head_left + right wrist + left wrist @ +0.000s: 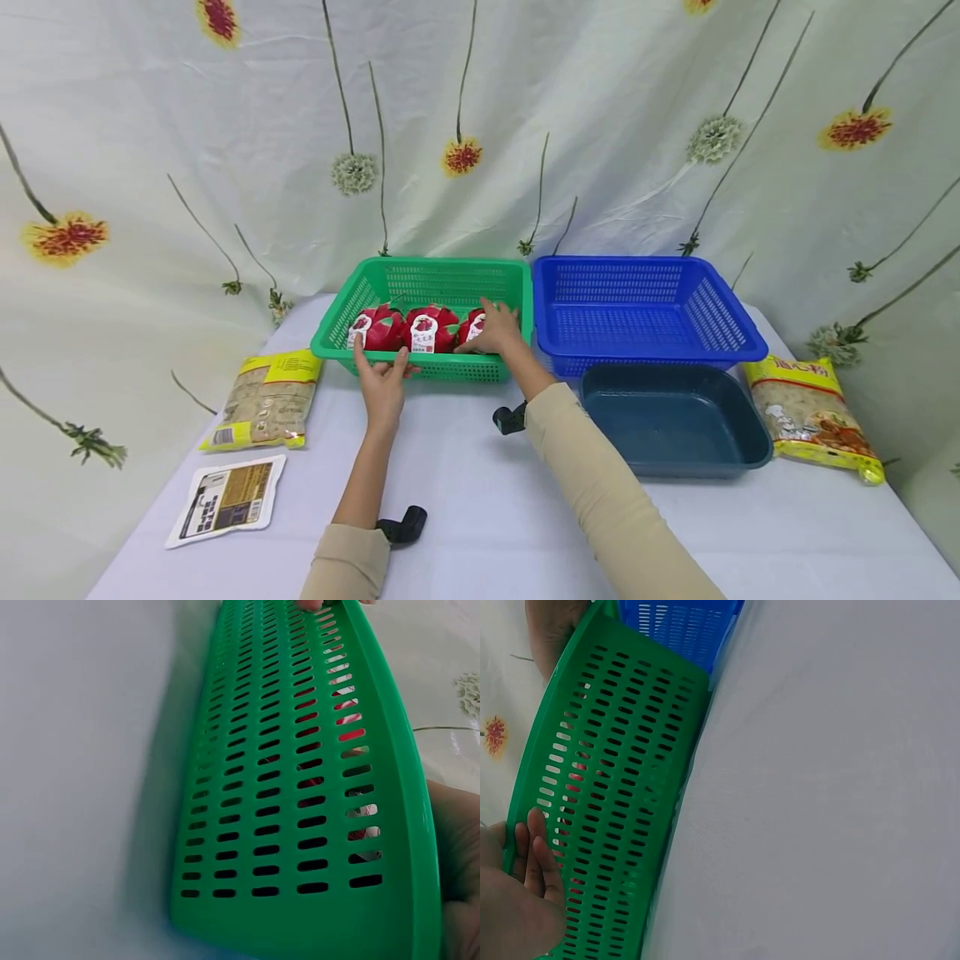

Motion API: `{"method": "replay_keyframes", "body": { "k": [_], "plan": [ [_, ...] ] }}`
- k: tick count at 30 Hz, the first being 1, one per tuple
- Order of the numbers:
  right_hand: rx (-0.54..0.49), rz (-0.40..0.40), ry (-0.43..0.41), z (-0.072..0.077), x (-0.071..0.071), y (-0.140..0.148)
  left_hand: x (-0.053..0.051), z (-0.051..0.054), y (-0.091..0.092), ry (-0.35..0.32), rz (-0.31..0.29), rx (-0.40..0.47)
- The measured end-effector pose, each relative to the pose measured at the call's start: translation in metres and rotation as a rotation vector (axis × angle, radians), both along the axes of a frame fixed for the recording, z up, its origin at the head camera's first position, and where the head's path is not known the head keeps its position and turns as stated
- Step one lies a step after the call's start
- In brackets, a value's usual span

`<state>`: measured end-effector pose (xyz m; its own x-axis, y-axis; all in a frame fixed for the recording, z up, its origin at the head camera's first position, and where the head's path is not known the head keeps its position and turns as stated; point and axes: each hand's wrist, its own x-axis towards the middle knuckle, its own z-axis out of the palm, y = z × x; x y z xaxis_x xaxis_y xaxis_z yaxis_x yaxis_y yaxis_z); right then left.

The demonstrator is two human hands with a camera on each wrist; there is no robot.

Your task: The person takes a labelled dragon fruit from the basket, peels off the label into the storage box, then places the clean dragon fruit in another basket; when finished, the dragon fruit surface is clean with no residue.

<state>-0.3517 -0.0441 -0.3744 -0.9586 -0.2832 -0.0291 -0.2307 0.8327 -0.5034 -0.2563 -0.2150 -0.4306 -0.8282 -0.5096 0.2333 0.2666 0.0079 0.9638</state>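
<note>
Three red dragon fruits with white labels sit in a row in the green basket (427,367): a left one (386,333), a middle one (442,329) and a right one (471,325). My right hand (501,329) reaches over the front rim and holds the right dragon fruit, thumb in front and fingers behind. At the front rim, my left hand (384,387) touches the basket near the left fruit, its index finger extended upward. Its other fingers (536,862) lie loosely against the outer wall in the left wrist view. The basket wall hides most of the right hand in the right wrist view.
A blue basket (648,350) adjoins the green one on the right, with a dark teal tub (675,462) before it. A yellow food bag (813,417) lies far right. Another yellow bag (270,400) and a white-edged packet (225,500) lie left. A patterned curtain (420,108) hangs behind.
</note>
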Motion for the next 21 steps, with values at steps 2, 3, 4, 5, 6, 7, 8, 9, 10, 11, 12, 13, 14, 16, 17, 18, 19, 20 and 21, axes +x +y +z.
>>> {"method": "replay_keyframes", "body": {
  "k": [2, 3, 4, 5, 6, 7, 8, 9, 10, 11, 12, 13, 14, 16, 17, 18, 19, 20, 21],
  "plan": [
    [-0.003, 0.019, -0.022, 0.0, -0.002, 0.002, 0.002, 0.003, 0.001, -0.006, -0.014, 0.012],
    [-0.003, 0.03, -0.035, 0.001, -0.003, 0.003, 0.004, 0.005, 0.002, -0.009, -0.021, 0.015],
    [-0.007, 0.038, -0.051, 0.001, -0.004, 0.004, 0.005, 0.008, 0.003, -0.013, -0.026, 0.014],
    [-0.004, 0.05, -0.061, 0.002, -0.005, 0.005, 0.007, 0.01, 0.004, -0.018, -0.03, 0.012],
    [-0.002, 0.06, -0.07, 0.002, -0.006, 0.006, 0.009, 0.013, 0.006, -0.023, -0.033, 0.006],
    [0.002, 0.071, -0.079, 0.002, -0.007, 0.006, 0.011, 0.015, 0.007, -0.026, -0.035, -0.001],
    [0.008, 0.083, -0.08, 0.003, -0.008, 0.007, 0.012, 0.017, 0.008, -0.028, -0.034, -0.007],
    [0.015, 0.092, -0.078, 0.003, -0.008, 0.007, 0.013, 0.019, 0.008, -0.029, -0.034, -0.012],
    [0.017, 0.1, -0.074, 0.003, -0.009, 0.008, 0.014, 0.019, 0.009, -0.03, -0.033, -0.014],
    [0.017, 0.106, -0.068, 0.003, -0.01, 0.008, 0.014, 0.019, 0.008, -0.032, -0.033, -0.016],
    [0.02, 0.112, -0.056, 0.002, -0.01, 0.008, 0.013, 0.019, 0.008, -0.03, -0.032, -0.013],
    [0.024, 0.118, -0.042, 0.002, -0.011, 0.007, 0.011, 0.017, 0.006, -0.027, -0.032, -0.01],
    [0.022, 0.121, -0.026, 0.002, -0.011, 0.007, 0.009, 0.015, 0.005, -0.025, -0.032, -0.009],
    [0.013, 0.124, 0.002, 0.002, -0.011, 0.006, 0.006, 0.01, 0.002, -0.026, -0.028, -0.006],
    [0.008, 0.123, 0.015, 0.001, -0.011, 0.005, 0.004, 0.008, 0.001, -0.028, -0.026, -0.01],
    [0.007, 0.124, 0.032, 0.001, -0.011, 0.005, 0.003, 0.006, -0.001, -0.027, -0.026, -0.006],
    [0.002, 0.122, 0.045, 0.0, -0.011, 0.004, 0.003, 0.005, -0.001, -0.029, -0.025, -0.008],
    [-0.002, 0.12, 0.056, 0.0, -0.011, 0.004, 0.003, 0.006, -0.001, -0.03, -0.023, -0.007],
    [0.0, 0.119, 0.067, -0.001, -0.011, 0.003, 0.005, 0.008, 0.0, -0.029, -0.024, -0.01]
  ]
}}
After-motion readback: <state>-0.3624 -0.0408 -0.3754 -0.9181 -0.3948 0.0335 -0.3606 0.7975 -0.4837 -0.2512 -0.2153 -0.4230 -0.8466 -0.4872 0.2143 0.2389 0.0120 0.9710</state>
